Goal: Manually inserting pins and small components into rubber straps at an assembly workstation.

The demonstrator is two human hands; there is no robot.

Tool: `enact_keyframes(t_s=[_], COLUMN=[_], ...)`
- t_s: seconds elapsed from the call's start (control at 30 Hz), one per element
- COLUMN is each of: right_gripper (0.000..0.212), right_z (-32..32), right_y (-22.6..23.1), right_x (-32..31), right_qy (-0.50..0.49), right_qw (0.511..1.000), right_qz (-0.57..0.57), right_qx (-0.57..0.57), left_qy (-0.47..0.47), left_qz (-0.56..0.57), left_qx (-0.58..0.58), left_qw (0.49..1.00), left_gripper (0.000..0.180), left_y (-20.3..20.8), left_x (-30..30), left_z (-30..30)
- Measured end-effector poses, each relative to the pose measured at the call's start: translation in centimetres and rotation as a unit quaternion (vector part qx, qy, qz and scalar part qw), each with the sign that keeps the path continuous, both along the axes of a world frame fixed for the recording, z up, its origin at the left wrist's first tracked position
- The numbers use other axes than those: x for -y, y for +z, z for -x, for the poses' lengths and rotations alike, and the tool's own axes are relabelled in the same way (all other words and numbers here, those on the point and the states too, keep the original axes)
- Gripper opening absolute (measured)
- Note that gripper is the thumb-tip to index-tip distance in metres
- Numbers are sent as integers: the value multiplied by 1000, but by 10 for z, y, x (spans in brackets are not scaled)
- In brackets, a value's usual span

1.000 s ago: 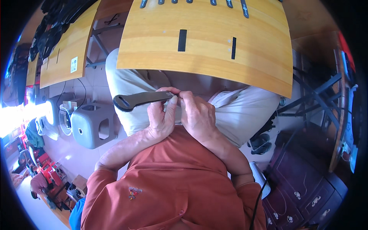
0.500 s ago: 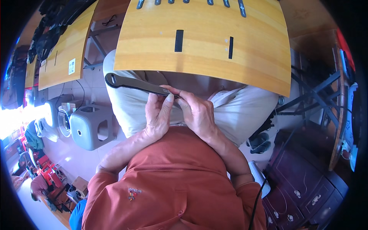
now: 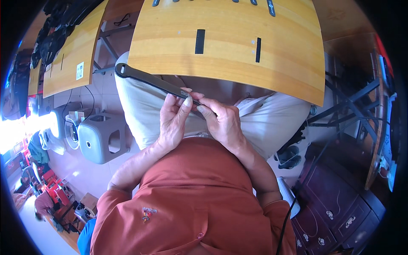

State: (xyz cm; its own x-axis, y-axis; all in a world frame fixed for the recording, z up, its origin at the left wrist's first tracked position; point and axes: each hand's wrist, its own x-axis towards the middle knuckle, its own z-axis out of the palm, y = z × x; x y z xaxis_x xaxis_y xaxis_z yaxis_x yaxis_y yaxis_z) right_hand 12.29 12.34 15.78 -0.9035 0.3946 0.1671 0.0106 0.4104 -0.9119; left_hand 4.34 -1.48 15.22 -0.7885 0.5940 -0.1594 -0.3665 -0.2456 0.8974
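Above my lap I hold a long, flat, dark grey strap (image 3: 146,78) with a slot in its rounded far end, which points up and to the left. My left hand (image 3: 172,125) is closed on its near part, the thumb pressed on top beside a small pale label. My right hand (image 3: 225,121) pinches the strap's near tip, which the fingers mostly hide. Just beyond both hands runs the front edge of a wooden table (image 3: 170,59).
Two black strips, a wider one (image 3: 199,41) and a narrower one (image 3: 258,50), lie on the table. Several dark strap ends, one at the right (image 3: 271,8), show along its far side. A grey plastic stool (image 3: 95,144) stands at left; dark drawers (image 3: 327,208) are at lower right.
The strap's slotted end has swung upward, so the strap slopes more steeply. Both hands keep hold of it and have shifted only slightly.
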Motion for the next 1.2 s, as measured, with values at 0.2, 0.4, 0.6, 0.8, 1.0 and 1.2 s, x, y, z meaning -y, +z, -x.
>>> enact_keyframes(t_s=[0.2,0.4,0.6,0.8,1.0,1.2], right_gripper=[16,16,16,13,13,12], right_z=[0,0,-5,-9,-9,-4], right_y=[-3,1,2,2,7,18], right_x=[1,1,-4,-17,-26,-20], right_qy=[-13,-9,21,67,92,64], right_qw=[998,999,999,981,983,990], right_qz=[-53,-42,43,162,124,105], right_qx=[-13,-28,6,78,100,64], left_qy=[-25,-46,-86,-194,-244,-184], left_qz=[120,250,269,226,209,216], left_qx=[-39,-188,-273,-284,-191,-203], left_qw=[992,949,920,912,928,937], left_gripper=[26,25,23,27,31,31], left_y=[3,7,15,7,19,18], left_x=[-1,1,1,6,3,4], left_z=[0,2,6,19,23,18])
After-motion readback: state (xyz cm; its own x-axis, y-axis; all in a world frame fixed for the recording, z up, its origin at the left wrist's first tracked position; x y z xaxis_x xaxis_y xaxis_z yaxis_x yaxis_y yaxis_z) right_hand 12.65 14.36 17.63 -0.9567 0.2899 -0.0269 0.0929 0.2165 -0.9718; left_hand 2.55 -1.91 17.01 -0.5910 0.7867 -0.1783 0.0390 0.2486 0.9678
